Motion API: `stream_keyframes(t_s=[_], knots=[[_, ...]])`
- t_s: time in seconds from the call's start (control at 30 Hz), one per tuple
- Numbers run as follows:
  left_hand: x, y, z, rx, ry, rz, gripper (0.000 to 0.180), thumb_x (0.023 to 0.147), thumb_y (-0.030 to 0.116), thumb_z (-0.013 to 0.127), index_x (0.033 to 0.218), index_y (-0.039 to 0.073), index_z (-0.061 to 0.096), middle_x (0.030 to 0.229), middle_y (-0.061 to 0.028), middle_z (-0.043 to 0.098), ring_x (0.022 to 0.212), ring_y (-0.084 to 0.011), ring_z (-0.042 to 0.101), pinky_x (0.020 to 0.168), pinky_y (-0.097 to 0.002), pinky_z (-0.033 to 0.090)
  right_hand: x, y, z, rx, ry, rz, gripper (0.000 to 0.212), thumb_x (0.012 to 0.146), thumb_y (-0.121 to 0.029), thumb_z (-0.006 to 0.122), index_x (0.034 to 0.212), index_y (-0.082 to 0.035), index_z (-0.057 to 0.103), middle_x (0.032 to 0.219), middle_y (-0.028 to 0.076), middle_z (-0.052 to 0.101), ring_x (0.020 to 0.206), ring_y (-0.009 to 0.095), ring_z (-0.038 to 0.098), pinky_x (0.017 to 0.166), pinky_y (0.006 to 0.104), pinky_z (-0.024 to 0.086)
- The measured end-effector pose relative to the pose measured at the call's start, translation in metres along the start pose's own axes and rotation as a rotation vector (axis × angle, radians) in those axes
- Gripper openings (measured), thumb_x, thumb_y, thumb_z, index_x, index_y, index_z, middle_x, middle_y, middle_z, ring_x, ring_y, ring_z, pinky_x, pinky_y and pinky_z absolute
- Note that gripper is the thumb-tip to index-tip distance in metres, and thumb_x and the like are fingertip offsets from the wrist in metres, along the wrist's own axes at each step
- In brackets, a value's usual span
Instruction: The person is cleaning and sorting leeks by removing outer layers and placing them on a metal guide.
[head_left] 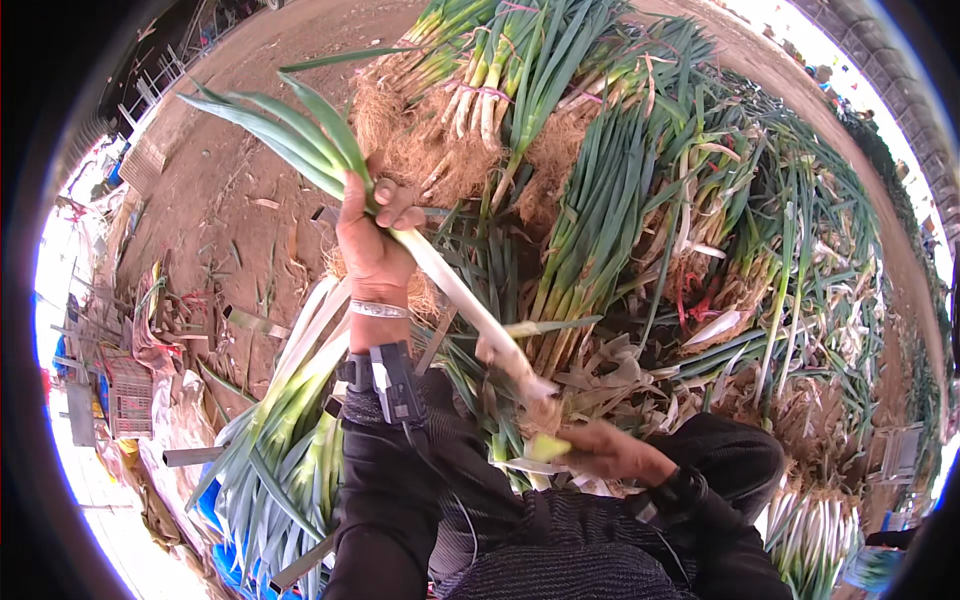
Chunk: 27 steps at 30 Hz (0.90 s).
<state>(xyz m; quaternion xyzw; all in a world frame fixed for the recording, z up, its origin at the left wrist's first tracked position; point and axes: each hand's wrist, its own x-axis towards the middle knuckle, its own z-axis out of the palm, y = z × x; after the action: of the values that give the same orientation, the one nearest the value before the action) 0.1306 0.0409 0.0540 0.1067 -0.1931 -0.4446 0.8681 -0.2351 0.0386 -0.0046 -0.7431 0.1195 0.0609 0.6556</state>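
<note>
My left hand [378,235] is closed round the upper stalk of a large green onion [465,302]. Its green leaves fan out to the upper left, and the white shank slants down to the right, ending in brown roots. Close to that root end is my right hand [612,452], blurred, its fingers curled. A small yellowish piece [547,447] shows at its fingertips; what it is, I cannot make out. Beside my left forearm lies a pile of green onions [300,400], white ends up and leaves hanging toward me.
Tied bundles of green onions [485,85] lie ahead, their roots tangled. More untrimmed green onions [610,220] and dry peeled leaves [610,375] cover the ground to the right. White-stalked onions [815,530] stand at the lower right. A plastic crate [130,395] sits far left.
</note>
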Motion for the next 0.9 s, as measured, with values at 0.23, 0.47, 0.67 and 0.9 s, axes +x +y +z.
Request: stream_keyframes(t_s=[0.23, 0.47, 0.67, 0.9], knots=[[-0.003, -0.006, 0.0, 0.029, 0.06, 0.018, 0.034, 0.1, 0.033, 0.054, 0.122, 0.007, 0.054, 0.073, 0.0025, 0.049, 0.059, -0.0058, 0.039, 0.054, -0.0219, 0.035, -0.002, -0.013, -0.004, -0.307, 0.314, -0.348, 0.041, 0.083, -0.026, 0.075, 0.113, -0.003, 0.06, 0.106, 0.015, 0.059, 0.097, 0.034, 0.059, 0.079, 0.0393, 0.049], [0.001, -0.028, 0.014, 0.148, 0.221, 0.056, 0.035, 0.101, 0.034, 0.053, 0.123, 0.006, 0.054, 0.074, 0.0035, 0.046, 0.06, -0.0067, 0.038, 0.055, -0.0231, 0.036, 0.056, -0.022, -0.004, -0.647, 0.798, -0.335, 0.049, 0.077, -0.014, 0.075, 0.119, -0.004, 0.052, 0.105, 0.016, 0.055, 0.097, 0.038, 0.055, 0.081, 0.0437, 0.047], [0.008, -0.045, 0.019, 0.302, 0.355, 0.098, 0.035, 0.098, 0.037, 0.059, 0.119, 0.01, 0.055, 0.076, 0.004, 0.046, 0.06, -0.0067, 0.04, 0.056, -0.024, 0.036, 0.064, -0.014, -0.012, -0.523, 1.001, -0.21, 0.048, 0.076, -0.007, 0.072, 0.119, -0.003, 0.051, 0.105, 0.017, 0.053, 0.097, 0.038, 0.054, 0.081, 0.043, 0.046], [0.011, -0.061, 0.026, 0.361, 0.425, 0.141, 0.034, 0.097, 0.035, 0.06, 0.119, 0.009, 0.055, 0.077, 0.0034, 0.046, 0.06, -0.0068, 0.041, 0.055, -0.0245, 0.036, 0.069, -0.013, -0.02, -0.448, 1.012, -0.249, 0.042, 0.075, -0.005, 0.071, 0.113, -0.003, 0.055, 0.103, 0.016, 0.053, 0.096, 0.038, 0.053, 0.082, 0.0434, 0.045]])
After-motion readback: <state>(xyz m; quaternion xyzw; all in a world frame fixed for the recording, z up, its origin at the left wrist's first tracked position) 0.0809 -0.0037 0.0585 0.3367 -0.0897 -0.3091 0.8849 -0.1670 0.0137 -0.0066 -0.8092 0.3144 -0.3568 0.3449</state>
